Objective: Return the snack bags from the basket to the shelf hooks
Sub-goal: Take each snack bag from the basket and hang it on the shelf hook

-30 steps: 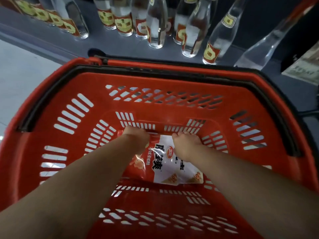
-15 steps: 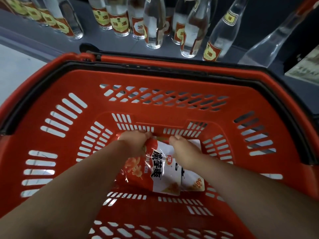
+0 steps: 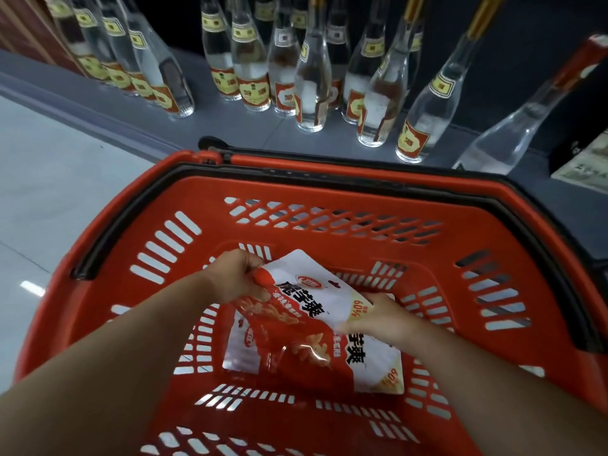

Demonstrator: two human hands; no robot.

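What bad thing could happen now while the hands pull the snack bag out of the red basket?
1. The left hand pinches only the top corner of the upper snack bag, and the right hand holds its edge, so it might slip back down.
2. A second bag lies right under it and might get dragged or creased.
3. Glass bottles stand just past the basket; a big swing could knock one.

Basket [image 3: 108,258]: red moulded plastic, slotted, semi-gloss, with matt black rim trim. Snack bags [image 3: 309,301]: glossy plastic film, creased, partly transparent. Bottles [image 3: 311,80]: clear smooth glass with paper labels. Floor [image 3: 49,179]: polished, reflective.
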